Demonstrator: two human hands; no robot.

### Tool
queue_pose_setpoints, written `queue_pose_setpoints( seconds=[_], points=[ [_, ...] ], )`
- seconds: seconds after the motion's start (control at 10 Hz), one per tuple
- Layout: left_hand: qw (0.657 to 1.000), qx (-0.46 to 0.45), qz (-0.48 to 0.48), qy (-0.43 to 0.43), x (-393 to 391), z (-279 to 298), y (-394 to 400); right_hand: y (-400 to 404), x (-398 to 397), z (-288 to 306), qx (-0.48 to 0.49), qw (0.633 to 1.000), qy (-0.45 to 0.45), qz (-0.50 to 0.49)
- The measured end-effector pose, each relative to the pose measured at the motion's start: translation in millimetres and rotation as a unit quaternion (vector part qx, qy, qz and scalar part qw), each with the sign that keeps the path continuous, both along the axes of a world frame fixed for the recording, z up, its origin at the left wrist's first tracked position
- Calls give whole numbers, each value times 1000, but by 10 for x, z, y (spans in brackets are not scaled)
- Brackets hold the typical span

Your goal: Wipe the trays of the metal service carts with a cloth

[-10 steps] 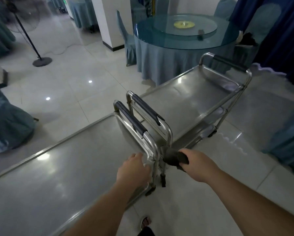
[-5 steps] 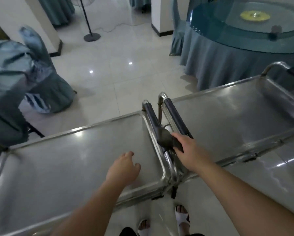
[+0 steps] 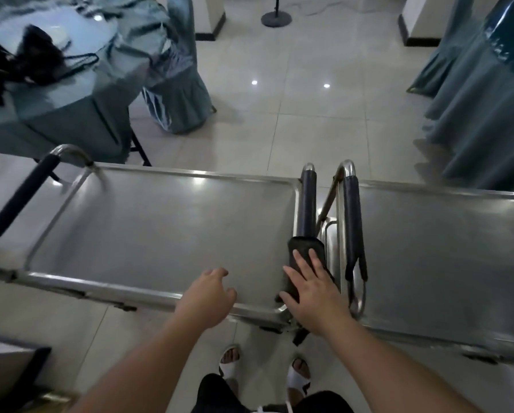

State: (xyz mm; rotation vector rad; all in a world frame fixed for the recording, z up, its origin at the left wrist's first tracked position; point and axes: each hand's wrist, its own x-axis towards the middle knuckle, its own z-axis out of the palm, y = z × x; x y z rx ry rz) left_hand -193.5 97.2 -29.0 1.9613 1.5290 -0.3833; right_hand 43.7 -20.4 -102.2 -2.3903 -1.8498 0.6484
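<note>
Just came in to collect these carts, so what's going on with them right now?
A person stands at two metal service carts parked end to end. Their right hand presses a dark cloth flat against the padded handle at the end of the left cart's tray. The left hand hovers, loosely curled, over that tray's near rim. The right cart's tray is untouched at this moment.
</note>
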Motion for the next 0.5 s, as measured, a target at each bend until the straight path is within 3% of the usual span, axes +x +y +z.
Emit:
queue_pose_setpoints(
  seconds=[0.3,0.5],
  points=[
    [999,16,-40,-11,48,167,116,121,-125,384,-66,997,-37,6],
    [991,83,-107,-20,197,444,447,384,-199,789,-13,998,-47,-42]
  ],
)
